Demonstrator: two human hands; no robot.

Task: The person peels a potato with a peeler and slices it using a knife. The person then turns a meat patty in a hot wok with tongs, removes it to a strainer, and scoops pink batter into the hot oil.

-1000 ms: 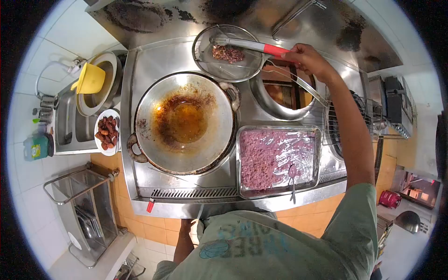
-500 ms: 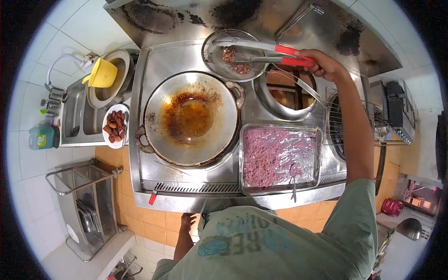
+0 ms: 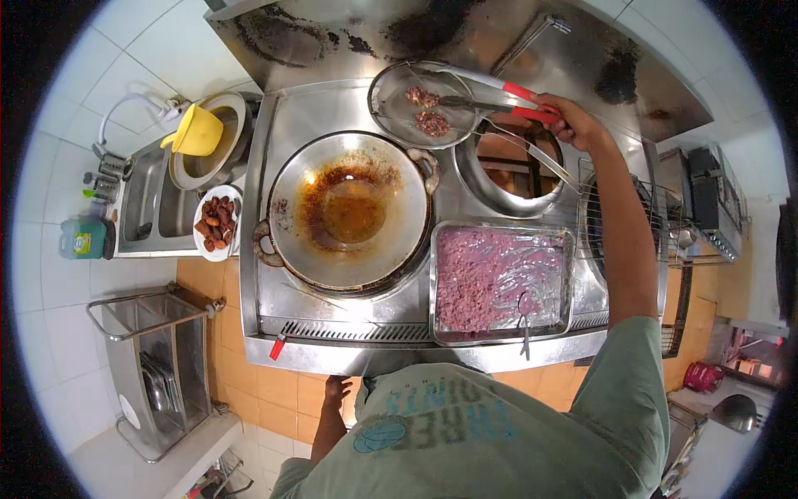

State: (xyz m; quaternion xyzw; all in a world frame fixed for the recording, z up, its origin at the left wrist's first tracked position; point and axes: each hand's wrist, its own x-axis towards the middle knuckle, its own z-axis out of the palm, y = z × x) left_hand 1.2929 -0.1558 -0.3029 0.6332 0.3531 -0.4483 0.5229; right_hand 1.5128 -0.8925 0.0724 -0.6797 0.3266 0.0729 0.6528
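Observation:
My right hand (image 3: pixel 571 123) grips red-handled tongs (image 3: pixel 480 106), their two arms apart. The tongs reach into a round mesh strainer (image 3: pixel 392 112), which holds small clumps of browned food (image 3: pixel 432 125); one tong arm ends close beside the farther clump. The strainer rests at the back of the stove, beside an open burner ring (image 3: pixel 465 179). Left of it, a wok (image 3: pixel 403 241) holds brownish oil (image 3: pixel 353 212). Low by the stove's front edge hangs my left hand (image 3: pixel 337 391), small in view, fingers loosely apart and holding nothing visible.
Front right, a metal tray (image 3: pixel 499 339) contains pinkish-purple mash and a spoon (image 3: pixel 524 320). A plate of browned pieces (image 3: pixel 216 224) stands by the sink (image 3: pixel 179 212), near a yellow dipper (image 3: pixel 199 133). A wire rack (image 3: pixel 615 216) lies at right; a red-handled tool (image 3: pixel 278 347) hangs at the front edge.
The tongs' lower arm has shifted slightly right within the strainer, and the farther clump has moved slightly. The whole view has shifted a little. My left hand stays low by the edge.

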